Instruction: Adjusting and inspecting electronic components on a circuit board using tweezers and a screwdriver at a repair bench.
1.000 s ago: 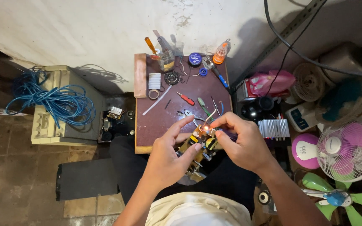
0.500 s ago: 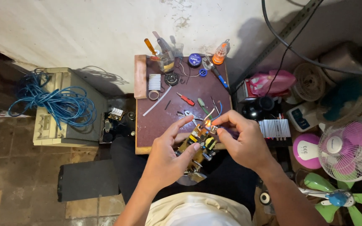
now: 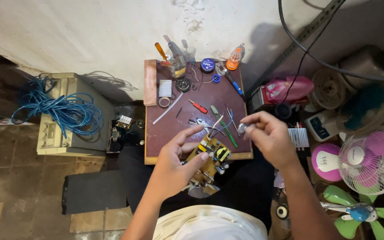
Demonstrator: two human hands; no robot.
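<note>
The circuit board (image 3: pixel 210 158) is gripped at frame centre by the left hand (image 3: pixel 178 162), its long axis slanting toward the upper right, where the right hand (image 3: pixel 267 135) is pinched on a small metal part (image 3: pixel 242 128).

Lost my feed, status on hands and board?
Left hand holds circuit board. Right hand apart, pinching small part. Tools on table, none in the way.

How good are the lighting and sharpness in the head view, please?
Head view: evenly lit from above; the circuit board in the left hand is sharp; the right hand looks slightly soft; tools throw shadows on the wall; edges bend, wide-angle.
</note>
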